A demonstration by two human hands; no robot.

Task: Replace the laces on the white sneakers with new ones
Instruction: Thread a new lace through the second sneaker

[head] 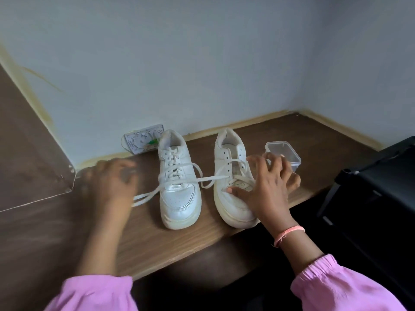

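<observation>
Sneakers [179, 176] sit between spread right hand [267, 187] and blurred, seemingly empty left hand [112, 178].

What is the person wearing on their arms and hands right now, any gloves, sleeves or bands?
No gloves: both the left hand and right hand are bare. Each forearm ends in a loose pink sleeve gathered at the cuff and pushed up above the wrist. A thin coral-pink thread bracelet circles the right wrist. The left hand is motion-blurred.

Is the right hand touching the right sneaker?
Touching. In the head view the right hand lies over the right sneaker, with its thumb pressed on the upper beside the loose lace.
</observation>
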